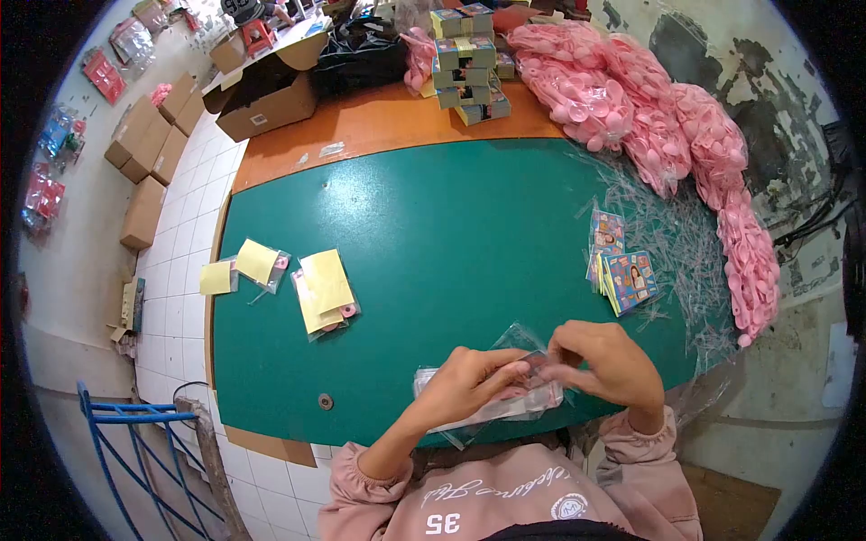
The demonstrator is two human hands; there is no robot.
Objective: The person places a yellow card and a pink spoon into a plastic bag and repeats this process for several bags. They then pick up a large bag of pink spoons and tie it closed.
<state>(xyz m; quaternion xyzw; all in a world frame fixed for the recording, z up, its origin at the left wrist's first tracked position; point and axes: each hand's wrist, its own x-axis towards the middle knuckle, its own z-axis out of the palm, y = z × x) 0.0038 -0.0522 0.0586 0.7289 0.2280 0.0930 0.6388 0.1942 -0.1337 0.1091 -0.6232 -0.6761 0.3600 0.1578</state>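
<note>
At the near edge of the green table mat, my left hand (469, 383) pinches a clear plastic bag (517, 336) between thumb and fingers. My right hand (609, 361) has its fingers curled at the same bag's right side; its fingertips are slightly blurred. Something dark and reddish shows through the plastic between the hands, too covered to make out. Under both hands lies a pile of clear plastic bags (532, 401) with pinkish contents. Beyond my right hand sits a small stack of colorful printed cards (630, 279), partly fanned.
Packed pouches with yellow cards (327, 281) lie on the left. Loose clear plastic strips (686, 243) cover the right side, beside bags of pink spoon-like items (663, 135). Card bundles (465, 68) and an open cardboard box (266, 104) stand at the back. A round metal piece (326, 401) lies near left.
</note>
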